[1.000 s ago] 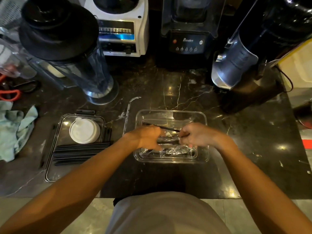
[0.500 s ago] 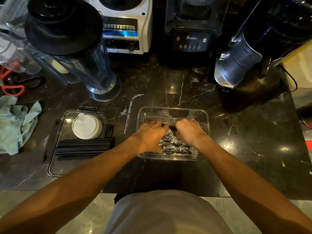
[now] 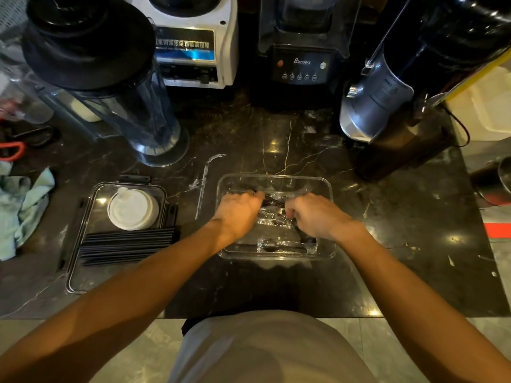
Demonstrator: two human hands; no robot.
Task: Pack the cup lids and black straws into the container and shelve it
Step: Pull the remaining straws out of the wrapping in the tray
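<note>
A clear plastic container [image 3: 276,177] stands on the dark marble counter in front of me. Both my hands are inside it. My left hand [image 3: 239,212] has its fingers curled at the end of a thin black straw [image 3: 272,200] that slants across the container. My right hand [image 3: 315,218] curls onto a clear-wrapped packet of black straws [image 3: 273,220] between the hands. Another wrapped packet [image 3: 284,246] lies along the front wall. To the left, the container's flat lid [image 3: 83,275] carries a stack of white cup lids [image 3: 132,210] and a row of loose black straws [image 3: 124,246].
A blender jug with a black top [image 3: 124,106] stands behind the flat lid. A white blender base [image 3: 193,51], a black blender [image 3: 301,64] and a silver machine [image 3: 381,98] line the back. A green cloth [image 3: 19,211] lies at far left. A clear plastic strip [image 3: 204,183] lies between lid and container.
My hands have gone down from above the container's front into it and drawn slightly apart. A wrapped packet now lies uncovered by the front wall.
</note>
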